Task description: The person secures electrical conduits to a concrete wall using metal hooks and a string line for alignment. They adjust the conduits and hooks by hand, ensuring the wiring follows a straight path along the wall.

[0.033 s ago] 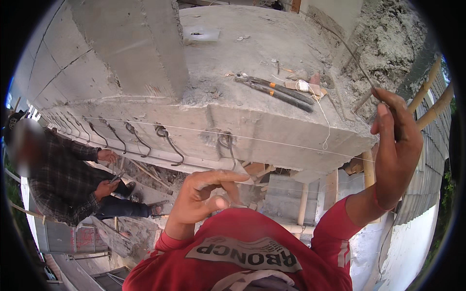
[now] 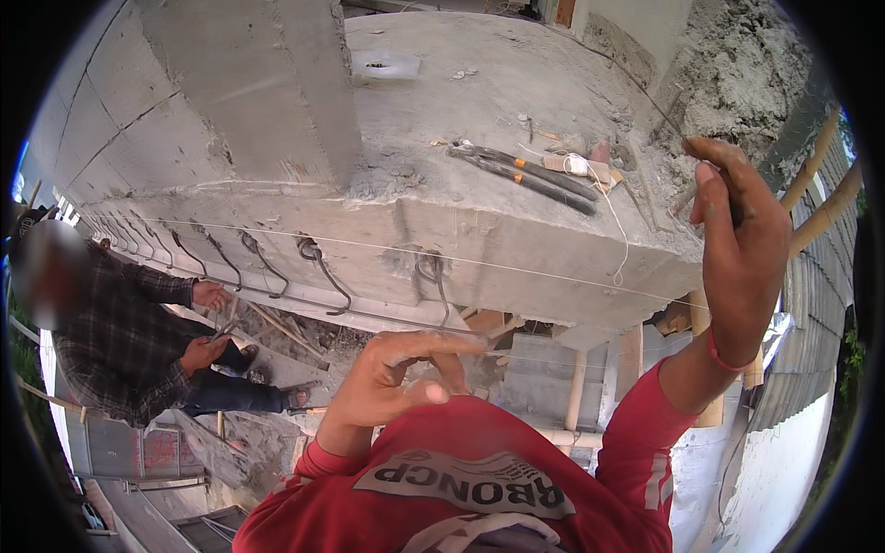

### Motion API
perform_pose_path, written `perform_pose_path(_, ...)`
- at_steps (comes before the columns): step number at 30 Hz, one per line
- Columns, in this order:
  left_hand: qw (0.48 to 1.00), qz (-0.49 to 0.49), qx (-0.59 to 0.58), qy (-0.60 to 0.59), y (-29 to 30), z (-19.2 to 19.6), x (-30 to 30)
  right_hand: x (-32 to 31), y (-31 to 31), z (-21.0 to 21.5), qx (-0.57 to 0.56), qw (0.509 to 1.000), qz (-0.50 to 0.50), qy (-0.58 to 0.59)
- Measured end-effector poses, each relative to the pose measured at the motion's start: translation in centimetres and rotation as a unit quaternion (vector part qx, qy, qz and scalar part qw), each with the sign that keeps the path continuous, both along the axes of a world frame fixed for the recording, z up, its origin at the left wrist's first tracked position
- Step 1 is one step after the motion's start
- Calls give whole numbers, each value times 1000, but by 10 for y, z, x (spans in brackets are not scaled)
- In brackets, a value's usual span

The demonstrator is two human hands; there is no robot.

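My right hand (image 2: 742,221) is raised at the right end of the concrete slab (image 2: 553,263). Its thumb and index finger are at the end of a thin, dark steel rod (image 2: 636,81), which runs back over the slab and seems held there. Lower down, in front of the slab's edge, is my left hand (image 2: 401,373), index finger stretched out and thumb apart. Nothing shows in its grasp. Just past its index fingertip is a bent steel bar (image 2: 441,290) hanging from the slab face. A taut white string (image 2: 516,265) crosses that face above the left hand.
Long-handled cutters (image 2: 535,180) and white cord wound on wood (image 2: 579,166) lie on the slab. A row of bent bars (image 2: 323,272) lines its face. At left stands a person in a checked shirt (image 2: 129,323). Wooden poles (image 2: 816,198) and corrugated sheeting (image 2: 816,295) are at right.
My right hand has moved slightly left and up, and the steel rod has shifted left with it. My left hand has moved a little to the right.
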State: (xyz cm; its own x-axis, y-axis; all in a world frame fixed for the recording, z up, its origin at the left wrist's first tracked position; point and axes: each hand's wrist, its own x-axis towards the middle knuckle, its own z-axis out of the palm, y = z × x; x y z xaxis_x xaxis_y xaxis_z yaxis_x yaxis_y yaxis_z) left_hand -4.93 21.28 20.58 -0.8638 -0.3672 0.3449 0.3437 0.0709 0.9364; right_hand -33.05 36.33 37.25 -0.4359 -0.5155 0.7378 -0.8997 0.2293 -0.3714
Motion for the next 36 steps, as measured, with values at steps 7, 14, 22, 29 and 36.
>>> perform_pose_path(7,992,-25,-101,-69,22,-14,11,-41,-185,-13,166,964,145,146)
perform_pose_path(14,991,80,-101,-34,41,-28,35,-57,-249,-65,411,854,218,231)
perform_pose_path(22,982,172,-29,-74,59,-46,53,-53,-225,-41,530,771,268,231)
perform_pose_path(29,983,171,-11,-58,58,-55,41,-42,-221,-36,577,771,259,79)
perform_pose_path(36,984,161,-3,-79,60,-70,37,-64,-249,-68,383,843,276,259)
